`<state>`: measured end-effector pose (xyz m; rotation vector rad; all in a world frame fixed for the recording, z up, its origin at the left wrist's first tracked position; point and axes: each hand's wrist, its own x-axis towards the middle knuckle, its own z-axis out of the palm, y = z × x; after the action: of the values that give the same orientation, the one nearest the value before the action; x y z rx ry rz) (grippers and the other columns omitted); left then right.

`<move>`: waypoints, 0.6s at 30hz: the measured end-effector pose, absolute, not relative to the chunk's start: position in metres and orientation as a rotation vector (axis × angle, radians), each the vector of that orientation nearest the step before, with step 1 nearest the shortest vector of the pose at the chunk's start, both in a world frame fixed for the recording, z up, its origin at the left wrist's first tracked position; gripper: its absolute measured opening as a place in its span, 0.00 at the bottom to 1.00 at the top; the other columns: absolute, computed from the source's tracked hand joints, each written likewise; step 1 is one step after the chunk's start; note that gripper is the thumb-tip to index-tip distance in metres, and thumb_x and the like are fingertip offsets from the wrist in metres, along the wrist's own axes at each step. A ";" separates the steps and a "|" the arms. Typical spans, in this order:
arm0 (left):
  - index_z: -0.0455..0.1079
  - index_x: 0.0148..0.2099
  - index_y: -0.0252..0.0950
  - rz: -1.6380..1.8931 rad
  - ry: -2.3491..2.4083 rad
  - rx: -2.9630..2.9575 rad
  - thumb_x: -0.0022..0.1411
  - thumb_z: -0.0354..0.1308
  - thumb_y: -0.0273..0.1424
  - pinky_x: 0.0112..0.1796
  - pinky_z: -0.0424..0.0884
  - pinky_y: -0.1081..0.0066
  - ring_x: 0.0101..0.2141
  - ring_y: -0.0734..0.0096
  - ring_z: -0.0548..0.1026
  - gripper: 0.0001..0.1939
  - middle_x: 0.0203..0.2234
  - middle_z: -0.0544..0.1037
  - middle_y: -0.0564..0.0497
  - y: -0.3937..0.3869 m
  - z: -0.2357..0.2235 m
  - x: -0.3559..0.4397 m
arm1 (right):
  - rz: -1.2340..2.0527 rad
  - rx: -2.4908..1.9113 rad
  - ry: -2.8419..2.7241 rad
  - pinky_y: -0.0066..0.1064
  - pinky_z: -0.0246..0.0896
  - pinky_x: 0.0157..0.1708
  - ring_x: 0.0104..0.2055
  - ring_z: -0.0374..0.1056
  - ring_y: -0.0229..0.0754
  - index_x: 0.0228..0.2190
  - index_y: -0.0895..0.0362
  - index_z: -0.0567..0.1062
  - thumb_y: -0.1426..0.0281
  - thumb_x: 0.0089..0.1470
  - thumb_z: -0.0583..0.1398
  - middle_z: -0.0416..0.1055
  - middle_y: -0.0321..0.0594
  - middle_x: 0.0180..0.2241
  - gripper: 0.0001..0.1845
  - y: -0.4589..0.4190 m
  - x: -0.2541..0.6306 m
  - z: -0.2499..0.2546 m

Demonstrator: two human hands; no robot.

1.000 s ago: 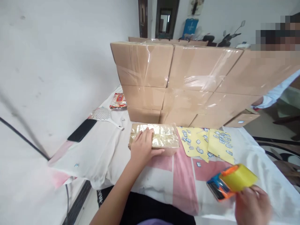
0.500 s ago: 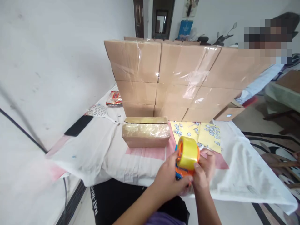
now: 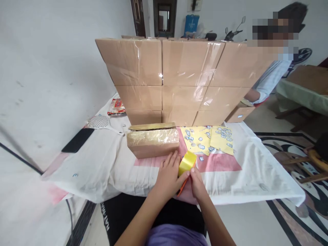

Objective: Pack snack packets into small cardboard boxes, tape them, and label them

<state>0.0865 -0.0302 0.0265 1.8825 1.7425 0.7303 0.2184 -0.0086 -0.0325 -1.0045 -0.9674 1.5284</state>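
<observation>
A tape dispenser (image 3: 181, 188) with a roll of yellowish tape (image 3: 188, 162) is between my two hands, low over the table. My right hand (image 3: 198, 182) grips its right side, thumb at the roll's lower edge. My left hand (image 3: 167, 172) has its fingers stretched out towards the small cardboard box, while its thumb reaches across to touch the roll. Whether those fingertips touch the box I cannot tell. The box (image 3: 153, 150), with shiny tape over its upper face and a raised flap, sits just beyond my left hand.
A wall of taped cardboard boxes (image 3: 181, 75) stands behind. Yellow patterned sheets (image 3: 221, 140), a white slotted skimmer (image 3: 99, 122), a black phone-like slab (image 3: 77, 140) and a red packet (image 3: 117, 106) lie on the white cloth (image 3: 102, 174). A co-worker's sleeve (image 3: 269, 80) reaches past a smaller box (image 3: 239, 112).
The dispenser has come down and left, closer to the small box, and has turned. My left hand's fingers have left it and stretched towards the box. The view has shifted.
</observation>
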 end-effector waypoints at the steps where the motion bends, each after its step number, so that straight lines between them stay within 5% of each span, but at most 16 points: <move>1: 0.58 0.71 0.36 0.712 1.685 1.935 0.68 0.56 0.40 0.66 0.57 0.42 0.70 0.46 0.57 0.33 0.71 0.60 0.37 -0.031 0.026 0.084 | 1.508 -1.038 -0.955 0.44 0.71 0.54 0.53 0.75 0.54 0.47 0.52 0.80 0.46 0.54 0.66 0.80 0.44 0.48 0.27 -0.008 0.217 -0.033; 5: 0.56 0.71 0.31 0.805 1.703 1.813 0.64 0.60 0.38 0.65 0.61 0.46 0.70 0.47 0.59 0.37 0.69 0.62 0.33 -0.041 0.014 0.085 | 1.381 -1.185 -0.772 0.41 0.75 0.41 0.42 0.78 0.52 0.42 0.55 0.79 0.44 0.52 0.66 0.81 0.44 0.40 0.28 0.003 0.213 -0.030; 8: 0.72 0.56 0.31 0.994 1.829 1.529 0.64 0.60 0.37 0.63 0.65 0.45 0.67 0.45 0.64 0.21 0.64 0.68 0.31 -0.047 0.005 0.094 | 1.404 -1.096 -0.728 0.41 0.75 0.38 0.39 0.78 0.52 0.38 0.56 0.79 0.41 0.54 0.60 0.80 0.44 0.34 0.31 0.015 0.214 -0.026; 11: 0.76 0.37 0.37 1.127 1.629 1.473 0.63 0.61 0.32 0.63 0.65 0.48 0.65 0.51 0.66 0.05 0.61 0.73 0.41 -0.047 0.004 0.106 | 1.408 -1.059 -0.797 0.41 0.75 0.35 0.36 0.77 0.52 0.34 0.55 0.78 0.38 0.57 0.54 0.79 0.44 0.31 0.33 0.024 0.216 -0.018; 18: 0.83 0.33 0.42 1.242 1.495 1.185 0.61 0.60 0.26 0.65 0.63 0.48 0.63 0.53 0.68 0.10 0.60 0.75 0.47 -0.032 0.022 0.123 | 1.217 -1.147 -1.045 0.41 0.73 0.31 0.32 0.74 0.52 0.26 0.55 0.77 0.44 0.54 0.57 0.76 0.44 0.25 0.26 0.051 0.226 0.003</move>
<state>0.1226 -0.0315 0.0219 1.1846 1.4947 1.2419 0.2262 0.0507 0.0028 -1.1473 -1.0446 1.2174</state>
